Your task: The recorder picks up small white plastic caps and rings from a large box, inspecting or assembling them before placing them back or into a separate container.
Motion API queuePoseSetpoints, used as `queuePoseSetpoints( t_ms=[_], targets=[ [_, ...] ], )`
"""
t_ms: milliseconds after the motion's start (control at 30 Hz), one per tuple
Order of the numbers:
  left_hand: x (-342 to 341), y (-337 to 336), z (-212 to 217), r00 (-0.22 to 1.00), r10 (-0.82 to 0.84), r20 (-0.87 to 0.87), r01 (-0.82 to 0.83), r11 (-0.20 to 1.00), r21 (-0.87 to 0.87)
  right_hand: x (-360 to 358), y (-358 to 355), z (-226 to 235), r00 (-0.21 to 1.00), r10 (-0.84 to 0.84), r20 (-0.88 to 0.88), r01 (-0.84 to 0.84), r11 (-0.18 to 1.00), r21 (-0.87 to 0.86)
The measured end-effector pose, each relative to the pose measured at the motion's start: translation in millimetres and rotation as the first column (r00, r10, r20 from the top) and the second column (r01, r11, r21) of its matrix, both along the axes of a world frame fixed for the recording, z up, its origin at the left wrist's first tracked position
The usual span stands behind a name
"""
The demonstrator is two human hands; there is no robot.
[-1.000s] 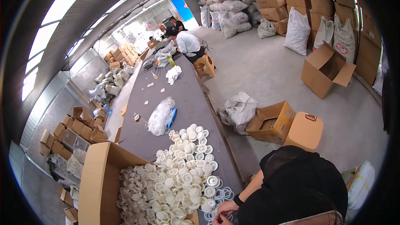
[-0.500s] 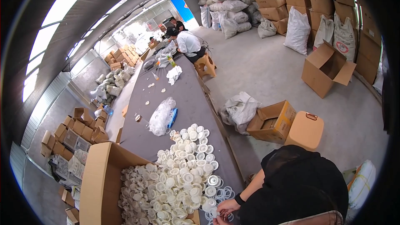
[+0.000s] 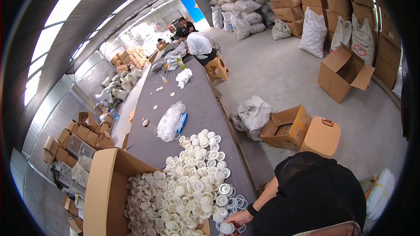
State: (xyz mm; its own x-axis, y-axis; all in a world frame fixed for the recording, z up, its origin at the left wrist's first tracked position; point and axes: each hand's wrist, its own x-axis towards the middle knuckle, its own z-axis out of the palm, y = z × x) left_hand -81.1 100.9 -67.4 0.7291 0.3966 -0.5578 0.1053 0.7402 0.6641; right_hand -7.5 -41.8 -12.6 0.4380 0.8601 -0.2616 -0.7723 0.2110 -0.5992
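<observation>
At the table's near edge, my right hand, with a black band at the wrist, is closed on a round white plastic lid. Only a sliver of my left hand shows at the lower border, close under the lid; its fingers are mostly hidden. Clear plastic rings lie loose beside my right hand. A large heap of white plastic lids spreads from the table into the mouth of a tipped cardboard box.
A clear plastic bag and a blue packet rest farther along the grey-covered table. An orange stool and an open carton stand on the floor. A person in white sits at the far end.
A lid now shows face-up between my hands, where fingers were close together before. My right hand has shifted slightly; the heap looks the same.
</observation>
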Motion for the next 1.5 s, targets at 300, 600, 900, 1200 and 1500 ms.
queuePoseSetpoints(
  t_ms=[300, 600, 900, 1200, 1500],
  targets=[
    [38.3, 0.1, 3.5, 0.984, -0.015, 0.175, 0.007, 0.999, 0.048, -4.6, 27.9, -3.4, 0.981, 0.193, -0.023, -0.182, 0.955, 0.233],
    [86.2, -22.7, 32.3, 0.931, -0.098, 0.351, 0.054, 0.99, 0.132, 15.5, 18.9, -36.5, 0.989, 0.134, -0.065, -0.123, 0.981, 0.15],
    [92.3, -52.9, 69.5, 0.872, -0.149, 0.466, 0.06, 0.978, 0.2, 6.4, 16.2, -61.4, 0.982, 0.104, -0.157, -0.097, 0.994, 0.053],
    [22.9, -45.8, 65.7, 0.914, -0.009, 0.405, -0.075, 0.979, 0.191, 22.2, 6.4, -32.8, 0.842, -0.068, -0.535, 0.169, 0.975, 0.142],
    [2.8, 22.1, 6.5, 0.996, 0.092, 0.003, -0.089, 0.956, 0.279, 97.1, 32.7, 3.6, 0.946, -0.286, 0.151, 0.313, 0.926, -0.21]
  ],
)
